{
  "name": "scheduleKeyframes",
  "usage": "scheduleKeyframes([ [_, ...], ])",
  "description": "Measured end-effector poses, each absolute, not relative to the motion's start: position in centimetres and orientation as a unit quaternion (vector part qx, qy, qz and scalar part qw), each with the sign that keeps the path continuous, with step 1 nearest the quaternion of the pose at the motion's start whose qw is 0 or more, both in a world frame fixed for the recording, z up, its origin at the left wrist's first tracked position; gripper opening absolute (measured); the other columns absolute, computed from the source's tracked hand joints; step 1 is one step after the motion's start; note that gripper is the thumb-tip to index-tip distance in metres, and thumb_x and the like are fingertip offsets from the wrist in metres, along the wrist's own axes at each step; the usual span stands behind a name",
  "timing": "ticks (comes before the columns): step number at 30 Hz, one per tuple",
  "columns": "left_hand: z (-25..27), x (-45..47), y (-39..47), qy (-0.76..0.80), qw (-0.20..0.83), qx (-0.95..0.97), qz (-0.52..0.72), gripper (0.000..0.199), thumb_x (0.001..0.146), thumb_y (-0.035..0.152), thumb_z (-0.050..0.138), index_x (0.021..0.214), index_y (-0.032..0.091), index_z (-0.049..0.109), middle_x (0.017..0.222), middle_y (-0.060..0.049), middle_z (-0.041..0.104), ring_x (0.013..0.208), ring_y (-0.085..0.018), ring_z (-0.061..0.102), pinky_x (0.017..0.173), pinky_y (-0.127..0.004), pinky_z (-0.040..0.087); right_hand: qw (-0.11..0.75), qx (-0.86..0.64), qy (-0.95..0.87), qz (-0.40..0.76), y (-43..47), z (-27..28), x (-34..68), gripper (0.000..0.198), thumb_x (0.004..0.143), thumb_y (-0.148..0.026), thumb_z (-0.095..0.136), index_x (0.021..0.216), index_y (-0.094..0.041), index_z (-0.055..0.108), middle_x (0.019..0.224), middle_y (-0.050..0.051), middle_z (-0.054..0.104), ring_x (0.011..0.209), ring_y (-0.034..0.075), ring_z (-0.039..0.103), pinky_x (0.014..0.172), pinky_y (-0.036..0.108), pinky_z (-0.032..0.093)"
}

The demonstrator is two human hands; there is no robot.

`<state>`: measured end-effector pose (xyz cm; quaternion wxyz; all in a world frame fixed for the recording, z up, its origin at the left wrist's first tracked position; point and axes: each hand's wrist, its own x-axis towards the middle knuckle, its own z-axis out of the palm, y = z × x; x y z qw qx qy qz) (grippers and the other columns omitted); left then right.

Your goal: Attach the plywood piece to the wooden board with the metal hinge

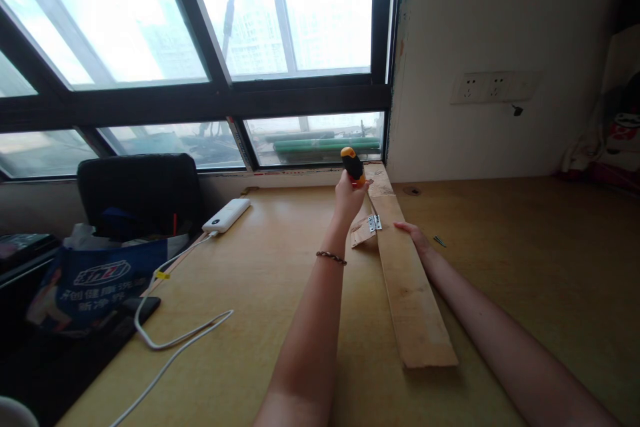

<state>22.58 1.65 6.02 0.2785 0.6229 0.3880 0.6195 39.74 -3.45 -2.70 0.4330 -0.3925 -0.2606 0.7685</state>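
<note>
- Left hand [351, 197]: closed around black-and-yellow tool [353, 163]; handle probably light, stiff, best gripped mid-length.
- Right hand [416, 237]: fingertip at right edge of plank [417, 300]; full grip cannot be told.
- Plank: extends over table [280, 267] toward window [315, 137]; likely stiff, fairly light, best held by long edges.
- Hinge [375, 222]: plank's left edge; probably rigid, slick.

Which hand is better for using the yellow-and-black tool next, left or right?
Probably the left hand: it grips the yellow-and-black tool, near the metal hinge. The right hand touches the wooden board's right edge, so it seems better placed for steadying.
</note>
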Motion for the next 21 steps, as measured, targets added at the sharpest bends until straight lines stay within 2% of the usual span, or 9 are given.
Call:
scheduleKeyframes([
  [16,6.2,23.3,0.9,0.337,0.292,0.674,0.589,0.025,0.067,0.014,0.055,0.090,0.018,0.045,0.080,-0.002,0.059,0.074,-0.014,0.056,0.068,-0.029,0.043,0.433,-0.398,-0.254,0.768,-3.5,-2.6,39.7,0.033,0.077,-0.023,0.043,0.103,-0.008,0.057,0.071,0.009,0.069,0.063,0.020,0.065,0.061,0.030,0.052],
  [21,5.8,24.3,0.7,0.352,0.279,0.648,0.615,0.031,0.069,0.026,0.060,0.089,0.018,0.038,0.073,0.001,0.052,0.065,-0.011,0.051,0.064,-0.027,0.042,0.436,-0.408,-0.253,0.761,-3.9,-2.0,39.4,0.034,0.077,-0.022,0.043,0.104,-0.008,0.058,0.069,0.008,0.069,0.061,0.021,0.065,0.061,0.031,0.052],
])
